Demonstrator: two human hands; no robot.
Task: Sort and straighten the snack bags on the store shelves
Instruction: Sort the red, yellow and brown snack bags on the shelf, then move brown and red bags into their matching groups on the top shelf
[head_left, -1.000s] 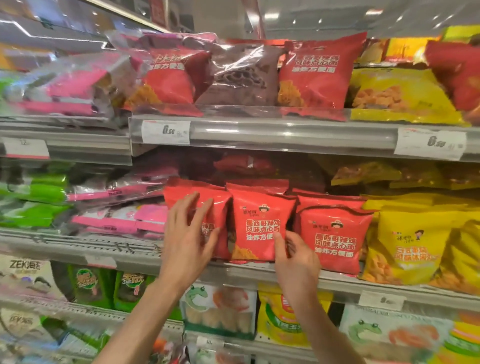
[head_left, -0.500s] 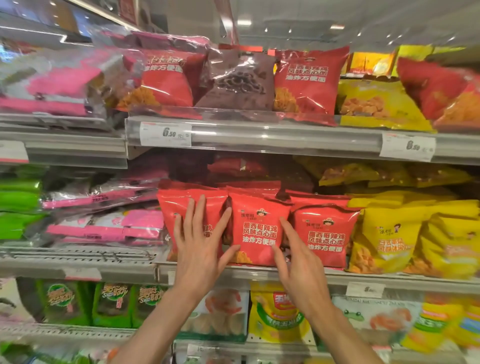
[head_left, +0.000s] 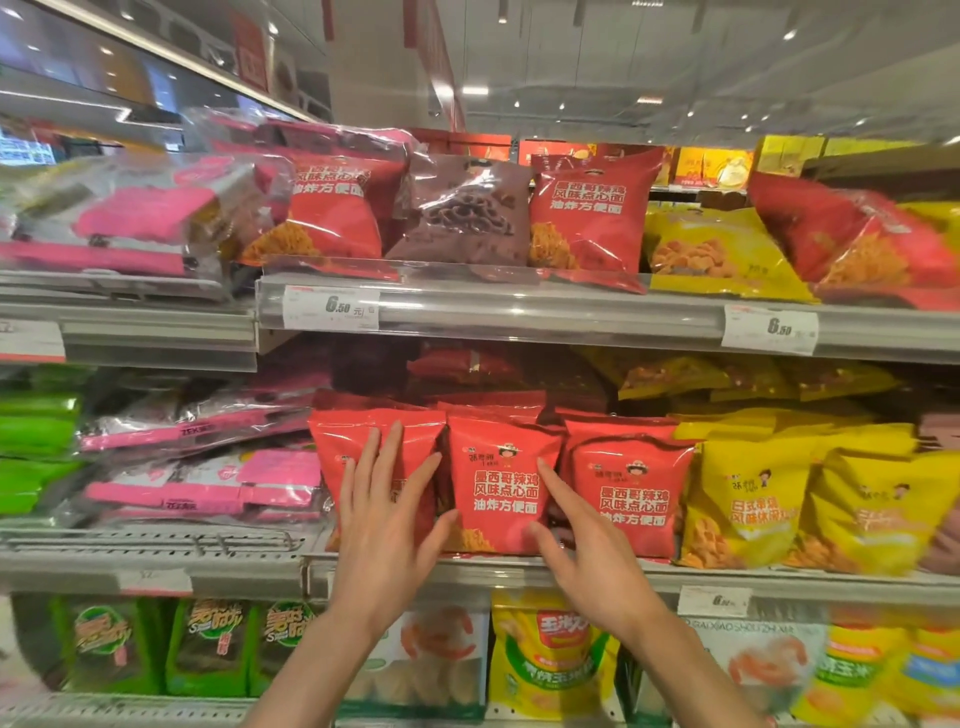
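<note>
**Q:** What occupies the middle shelf (head_left: 467, 569)?

**A:** Three red snack bags stand upright in a row at its front edge: the left red bag (head_left: 358, 447), the centre red bag (head_left: 501, 478) and the right red bag (head_left: 631, 493). Yellow bags (head_left: 743, 499) stand just beside them to the right; pink-and-clear packs (head_left: 208, 483) lie stacked flat to the left.

**Q:** How do the hands stand?

**A:** The left hand (head_left: 387, 525) lies flat against the face of the left red bag, fingers straight and spread, the thumb reaching toward the lower left edge of the centre red bag. It grips nothing. The right hand (head_left: 587, 551) reaches to the seam between the centre and right red bags, index finger extended along the centre bag's right edge, thumb at its lower right corner. The other fingers are loosely bent; whether they pinch the bag cannot be told.

**Q:** And the upper shelf (head_left: 519, 312)?

**A:** Two red bags flank a brown bag (head_left: 462, 213), all leaning back, with a yellow bag (head_left: 717, 254) and another tilted red one further right. Price tags (head_left: 332, 307) reading 6.50 sit on the rail.

**Q:** Below?

**A:** Green packets (head_left: 208, 644) and a yellow packet (head_left: 545, 654) fill the lower shelf.
</note>
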